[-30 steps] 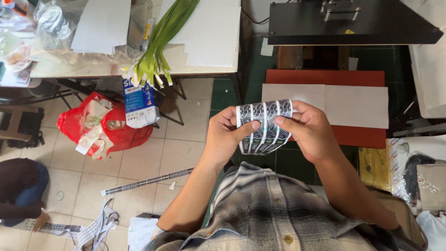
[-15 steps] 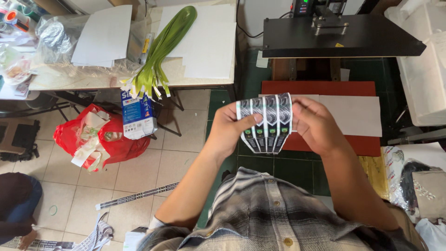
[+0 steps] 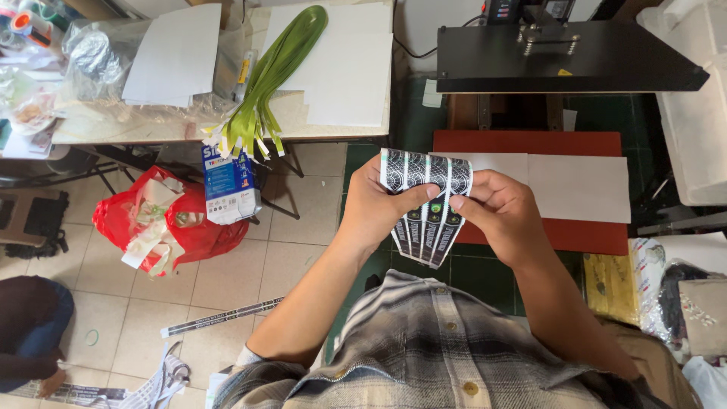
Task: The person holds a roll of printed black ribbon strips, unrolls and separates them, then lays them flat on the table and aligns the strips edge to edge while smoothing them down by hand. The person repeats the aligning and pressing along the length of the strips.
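Both my hands hold a bundle of black printed ribbon strips [image 3: 425,198] in front of my chest. My left hand [image 3: 376,204] grips the bundle's left side with the thumb across the strips. My right hand [image 3: 500,214] pinches the right side, thumb tip meeting the left thumb on the strips. The strips fold over at the top and hang down between my hands. Just beyond them lies a white sheet [image 3: 560,187] on the red pad [image 3: 530,144] of a heat press, under its raised black plate [image 3: 568,57].
A table [image 3: 174,125] at the left carries white sheets, plastic bags and a bunch of green ribbons [image 3: 269,79]. Below it stand a red bag [image 3: 174,223] of scraps and a blue-and-white box [image 3: 229,185]. A loose strip [image 3: 219,318] lies on the tiled floor. Another person's leg [image 3: 30,326] shows at the left edge.
The view has shifted downward, so the press and table sit lower in frame. My hands keep the strips, with the thumbs drawn closer together on the bundle.
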Motion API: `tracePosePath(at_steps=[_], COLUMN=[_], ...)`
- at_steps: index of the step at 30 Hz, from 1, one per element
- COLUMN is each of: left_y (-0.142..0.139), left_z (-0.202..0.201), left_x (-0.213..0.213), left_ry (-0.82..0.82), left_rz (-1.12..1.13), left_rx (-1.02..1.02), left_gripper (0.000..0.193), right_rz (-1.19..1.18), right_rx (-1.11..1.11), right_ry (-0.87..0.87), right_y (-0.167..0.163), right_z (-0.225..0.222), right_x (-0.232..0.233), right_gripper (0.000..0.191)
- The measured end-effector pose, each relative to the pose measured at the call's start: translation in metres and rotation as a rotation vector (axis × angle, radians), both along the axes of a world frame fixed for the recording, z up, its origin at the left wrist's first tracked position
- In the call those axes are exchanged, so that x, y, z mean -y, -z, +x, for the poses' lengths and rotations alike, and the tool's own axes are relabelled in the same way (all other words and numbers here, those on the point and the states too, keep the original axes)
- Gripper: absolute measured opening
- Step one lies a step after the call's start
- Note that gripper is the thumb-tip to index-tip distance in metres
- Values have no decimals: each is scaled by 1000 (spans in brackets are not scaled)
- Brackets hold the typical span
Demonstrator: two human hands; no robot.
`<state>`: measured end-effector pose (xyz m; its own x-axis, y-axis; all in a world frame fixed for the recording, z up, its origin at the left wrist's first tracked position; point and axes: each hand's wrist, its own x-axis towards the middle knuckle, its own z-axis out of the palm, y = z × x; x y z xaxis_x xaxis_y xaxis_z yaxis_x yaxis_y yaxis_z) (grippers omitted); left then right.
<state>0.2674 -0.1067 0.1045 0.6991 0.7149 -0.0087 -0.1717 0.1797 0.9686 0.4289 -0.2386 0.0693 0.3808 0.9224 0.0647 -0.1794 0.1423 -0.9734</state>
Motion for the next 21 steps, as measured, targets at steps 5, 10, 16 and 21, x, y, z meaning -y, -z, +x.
tracePosePath(at_steps=[5, 10, 16, 21], left_y=[-5, -1, 12, 17], left_z=[-1, 0, -6, -11], left_x=[1, 3, 12, 22], left_ry=[-43, -69, -8, 75], left_rz=[4, -26, -168, -159], left_rx=[-15, -25, 67, 119], left_gripper=[23, 21, 19, 31], right_rz=[-35, -37, 15, 18], right_rx=[-31, -86, -124, -150], right_ry=[0, -23, -26, -13], right_y=[-3, -3, 1, -2], right_z=[-3, -2, 1, 9], right_x=[-3, -5, 3, 11], right_gripper=[25, 29, 31, 30])
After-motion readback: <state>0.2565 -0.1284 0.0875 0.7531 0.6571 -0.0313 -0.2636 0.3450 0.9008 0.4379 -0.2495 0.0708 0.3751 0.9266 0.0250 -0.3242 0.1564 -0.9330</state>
